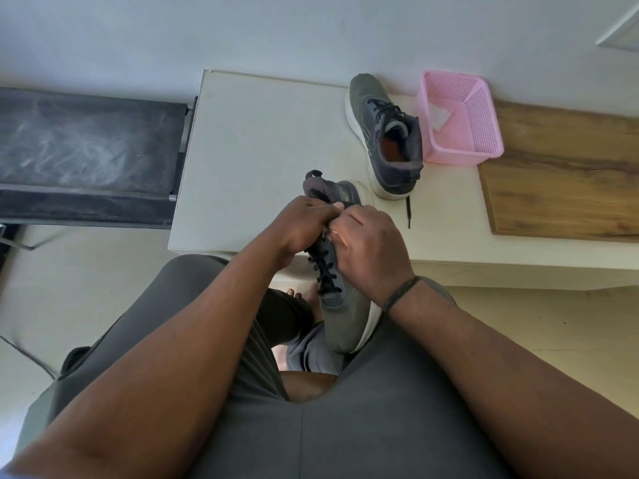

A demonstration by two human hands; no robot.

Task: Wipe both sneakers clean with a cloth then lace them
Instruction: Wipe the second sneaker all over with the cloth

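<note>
One white table (249, 140), bearing second sneaker (383, 133) beside pink basket (460, 119). One grey sneaker (342, 305), toe on lap, heel at table edge. Left hand (301, 223) and right hand (370, 250), fingers curled, pinching its black lace (325, 271).

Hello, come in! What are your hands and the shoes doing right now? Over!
Left hand and right hand both pinching the lace at the top of the near sneaker. Other sneaker on the table, laced, beside pink basket. Nothing in the way.

Lace ends and upper eyelets of held sneaker (340, 305) behind both hands.
</note>
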